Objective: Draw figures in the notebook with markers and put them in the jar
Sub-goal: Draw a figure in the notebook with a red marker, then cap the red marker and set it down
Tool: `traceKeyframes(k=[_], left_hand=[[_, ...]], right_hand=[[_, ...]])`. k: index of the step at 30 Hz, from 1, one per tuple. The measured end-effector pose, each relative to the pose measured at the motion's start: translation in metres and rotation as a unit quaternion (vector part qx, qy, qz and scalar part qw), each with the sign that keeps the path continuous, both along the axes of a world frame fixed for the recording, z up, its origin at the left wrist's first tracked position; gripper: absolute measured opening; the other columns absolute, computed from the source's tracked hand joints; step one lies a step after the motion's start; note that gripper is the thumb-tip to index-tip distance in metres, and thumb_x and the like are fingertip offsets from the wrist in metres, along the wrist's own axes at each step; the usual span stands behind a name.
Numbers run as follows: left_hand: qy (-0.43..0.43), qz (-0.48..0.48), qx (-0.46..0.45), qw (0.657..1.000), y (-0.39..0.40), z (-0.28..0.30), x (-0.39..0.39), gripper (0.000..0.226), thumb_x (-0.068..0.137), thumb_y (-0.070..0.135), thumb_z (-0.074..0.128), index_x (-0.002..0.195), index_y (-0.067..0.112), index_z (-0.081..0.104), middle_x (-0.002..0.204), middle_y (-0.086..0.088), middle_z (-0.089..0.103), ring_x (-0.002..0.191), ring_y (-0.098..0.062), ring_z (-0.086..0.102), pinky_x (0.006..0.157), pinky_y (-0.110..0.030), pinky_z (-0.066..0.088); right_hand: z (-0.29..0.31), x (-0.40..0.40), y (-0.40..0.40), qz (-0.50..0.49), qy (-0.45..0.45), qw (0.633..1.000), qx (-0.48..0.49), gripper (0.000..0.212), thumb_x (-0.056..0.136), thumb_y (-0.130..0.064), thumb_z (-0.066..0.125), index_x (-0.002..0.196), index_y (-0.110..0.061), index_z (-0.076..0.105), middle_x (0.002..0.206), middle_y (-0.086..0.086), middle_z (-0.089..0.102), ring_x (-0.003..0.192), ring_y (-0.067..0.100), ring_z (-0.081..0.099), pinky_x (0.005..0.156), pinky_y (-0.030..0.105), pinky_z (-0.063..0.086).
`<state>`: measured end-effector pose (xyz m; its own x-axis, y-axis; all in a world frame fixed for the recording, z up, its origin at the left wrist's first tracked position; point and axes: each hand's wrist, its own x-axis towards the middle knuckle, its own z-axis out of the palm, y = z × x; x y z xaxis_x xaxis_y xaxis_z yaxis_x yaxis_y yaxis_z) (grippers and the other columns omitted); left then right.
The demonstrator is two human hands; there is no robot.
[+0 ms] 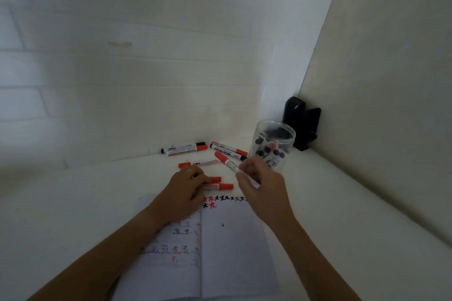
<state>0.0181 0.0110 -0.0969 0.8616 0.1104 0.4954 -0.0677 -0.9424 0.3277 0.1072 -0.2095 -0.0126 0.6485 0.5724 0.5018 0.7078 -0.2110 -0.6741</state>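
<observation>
I see both bare forearms reaching forward from the bottom edge and drawing closer toward the hands. My left hand lies palm down with its knuckles up, its fingers curled over a red-capped marker and pressing on it, the wrist straight in line with the forearm. My right hand is raised a little higher and farther forward, its back turned toward me, the wrist bent slightly inward. Its thumb and fingers pinch the white barrel of a second marker, which sticks out up and to the left of the fingertips. The two hands are near each other but apart.
</observation>
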Motion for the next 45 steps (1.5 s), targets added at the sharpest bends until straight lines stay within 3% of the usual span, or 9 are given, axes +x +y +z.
traceKeyframes(k=[7,13,20,25,28,32,36,40,45], left_hand=[[0.023,-0.002,-0.003,1.000,-0.003,0.000,0.000,0.037,0.093,0.038,0.044,0.118,0.023,0.067,0.116,0.005,0.052,0.100,-0.010,0.047,0.085,-0.030,0.045],[0.045,0.013,-0.010,0.999,-0.003,0.000,0.001,0.046,0.090,0.042,0.038,0.123,0.024,0.065,0.120,0.004,0.052,0.105,-0.010,0.048,0.093,-0.030,0.045],[0.028,0.006,-0.066,0.997,0.000,0.001,0.002,0.016,0.091,0.022,0.061,0.106,0.024,0.067,0.112,0.008,0.053,0.098,-0.001,0.050,0.085,-0.008,0.038],[0.022,0.011,-0.075,0.997,0.003,-0.002,0.002,0.013,0.088,0.023,0.065,0.101,0.026,0.064,0.107,0.011,0.053,0.097,-0.004,0.052,0.085,-0.018,0.046],[0.027,0.012,-0.080,0.996,0.002,0.001,0.002,0.019,0.084,0.036,0.059,0.100,0.026,0.065,0.107,0.011,0.053,0.097,-0.004,0.053,0.084,-0.018,0.047],[0.027,0.015,-0.083,0.996,0.001,0.001,0.001,0.017,0.085,0.031,0.063,0.099,0.023,0.066,0.108,0.009,0.054,0.097,-0.005,0.053,0.084,-0.016,0.044],[-0.019,0.018,-0.075,0.997,0.000,0.000,0.000,0.011,0.087,0.015,0.068,0.097,0.020,0.065,0.105,0.008,0.055,0.094,-0.005,0.053,0.082,-0.009,0.040],[-0.064,0.017,-0.070,0.995,-0.002,0.003,-0.002,0.010,0.088,0.015,0.063,0.096,0.020,0.062,0.103,0.009,0.054,0.093,-0.007,0.053,0.080,-0.016,0.046],[-0.093,0.015,-0.042,0.995,-0.005,0.008,-0.004,0.012,0.089,0.024,0.057,0.099,0.021,0.063,0.098,0.010,0.052,0.090,-0.007,0.048,0.076,-0.016,0.040]], right_hand=[[0.085,0.026,-0.014,-0.133,-0.034,0.973,0.187,0.027,0.094,-0.032,0.073,0.082,-0.011,0.060,0.065,-0.006,0.063,0.056,-0.003,0.059,0.052,0.007,0.041],[0.114,0.055,-0.001,-0.190,-0.146,0.947,0.216,0.022,0.103,-0.029,0.060,0.088,-0.016,0.051,0.065,-0.012,0.052,0.056,0.000,0.051,0.054,0.009,0.038],[0.092,0.085,0.022,-0.133,-0.074,0.987,-0.055,0.040,0.105,-0.048,0.048,0.100,-0.010,0.060,0.071,-0.004,0.061,0.063,0.010,0.060,0.064,0.025,0.049],[0.077,0.096,0.034,-0.157,-0.119,0.955,-0.222,0.068,0.107,-0.055,0.031,0.073,-0.012,0.072,0.063,-0.001,0.066,0.066,0.017,0.063,0.086,0.037,0.046],[0.068,0.100,0.040,-0.189,-0.175,0.927,-0.272,0.072,0.105,-0.055,0.026,0.075,-0.012,0.075,0.069,0.005,0.069,0.070,0.022,0.064,0.089,0.041,0.039],[0.065,0.102,0.040,-0.182,-0.193,0.921,-0.285,0.069,0.104,-0.056,0.026,0.079,-0.013,0.073,0.074,0.004,0.068,0.072,0.021,0.062,0.092,0.040,0.045],[0.063,0.091,0.030,-0.208,-0.271,0.921,-0.185,0.040,0.103,-0.042,0.048,0.115,-0.009,0.066,0.106,0.009,0.066,0.097,0.027,0.062,0.085,0.041,0.049],[0.049,0.050,0.023,-0.161,-0.380,0.911,-0.013,0.014,0.094,-0.016,0.055,0.101,-0.008,0.065,0.098,0.008,0.062,0.090,0.021,0.057,0.079,0.033,0.049],[-0.020,0.015,0.037,0.003,-0.305,0.942,-0.144,0.017,0.097,-0.023,0.054,0.101,-0.014,0.066,0.094,0.001,0.064,0.082,0.014,0.058,0.072,0.034,0.058]])
